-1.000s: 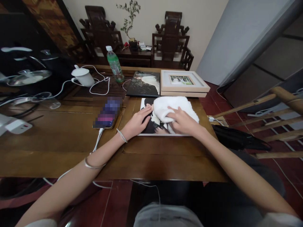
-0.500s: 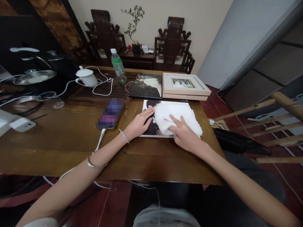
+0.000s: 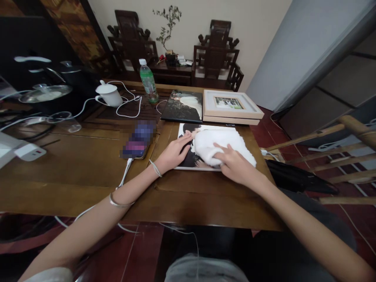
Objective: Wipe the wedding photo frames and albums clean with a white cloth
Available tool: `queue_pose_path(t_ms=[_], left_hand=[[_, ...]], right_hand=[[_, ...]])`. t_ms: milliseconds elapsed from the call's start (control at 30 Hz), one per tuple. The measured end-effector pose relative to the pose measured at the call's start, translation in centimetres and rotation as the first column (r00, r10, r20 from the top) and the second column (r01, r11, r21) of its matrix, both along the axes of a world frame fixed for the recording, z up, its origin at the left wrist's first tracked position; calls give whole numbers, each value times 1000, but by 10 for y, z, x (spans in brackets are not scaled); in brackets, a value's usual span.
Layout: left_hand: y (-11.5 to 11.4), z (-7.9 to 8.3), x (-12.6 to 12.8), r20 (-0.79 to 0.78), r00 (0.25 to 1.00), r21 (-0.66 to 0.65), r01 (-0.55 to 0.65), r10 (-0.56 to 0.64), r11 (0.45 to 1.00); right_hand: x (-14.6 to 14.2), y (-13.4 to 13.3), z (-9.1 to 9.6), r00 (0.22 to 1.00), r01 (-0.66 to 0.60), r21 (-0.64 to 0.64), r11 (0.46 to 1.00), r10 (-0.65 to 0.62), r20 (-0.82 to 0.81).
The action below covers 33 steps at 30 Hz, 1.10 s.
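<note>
A photo panel (image 3: 190, 159) with a printed picture of a person lies flat on the wooden table near its front right corner. My left hand (image 3: 175, 152) rests on the panel's left side, fingers stretched out flat. Over the middle and right of the panel is a folded white towel (image 3: 227, 137), which hides much of the picture. My right hand (image 3: 235, 162) grips the towel's near edge, some fingers tucked under the fold and others lying on top.
Behind the panel lie a dark photo panel (image 3: 183, 106) and stacked light wood picture frames (image 3: 249, 109). A charging phone (image 3: 138, 141), a lidded white cup (image 3: 108, 94), a green-labelled bottle (image 3: 149, 84) and white cables are to the left. A wooden chair (image 3: 317, 135) stands at right.
My right hand and the towel have slid a little to the right across the panel, showing more of the picture. My left hand stays in place on the panel.
</note>
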State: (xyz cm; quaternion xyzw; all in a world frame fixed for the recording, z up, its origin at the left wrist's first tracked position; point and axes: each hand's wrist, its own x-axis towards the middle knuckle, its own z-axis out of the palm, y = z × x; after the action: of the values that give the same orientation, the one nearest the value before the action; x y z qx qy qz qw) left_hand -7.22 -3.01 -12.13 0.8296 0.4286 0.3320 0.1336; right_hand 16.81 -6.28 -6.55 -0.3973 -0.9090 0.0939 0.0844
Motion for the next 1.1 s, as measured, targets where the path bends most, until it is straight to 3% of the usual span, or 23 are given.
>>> queue_pose_path(t_ms=[167,300,500,700,867,1000,1100], left_hand=[[-5,8,1,93,995,25,-28,26,999],[-7,10,1,215,974,71,-82,65,994],[-6,7,0,294,949,92,-148,115,985],[-4,4,0,248,965,91,-108,82,990],[-3,2,2,53,998,47,-48,46,998],[-3,1,3,-1,999,31,-40,40,999],[-3,2,3,2,1000,26,-25,25,999]], right_hand=[[-23,54,0,997,55,50,997,-58,42],[-41,66,0,998,19,98,995,-24,55],[-47,28,-8,977,-202,88,975,194,90],[-20,-34,3,929,-360,-53,931,363,70],[14,-50,11,978,-198,-101,975,202,41],[31,-23,8,999,-33,-62,998,35,36],[26,10,4,997,80,-9,997,-80,7]])
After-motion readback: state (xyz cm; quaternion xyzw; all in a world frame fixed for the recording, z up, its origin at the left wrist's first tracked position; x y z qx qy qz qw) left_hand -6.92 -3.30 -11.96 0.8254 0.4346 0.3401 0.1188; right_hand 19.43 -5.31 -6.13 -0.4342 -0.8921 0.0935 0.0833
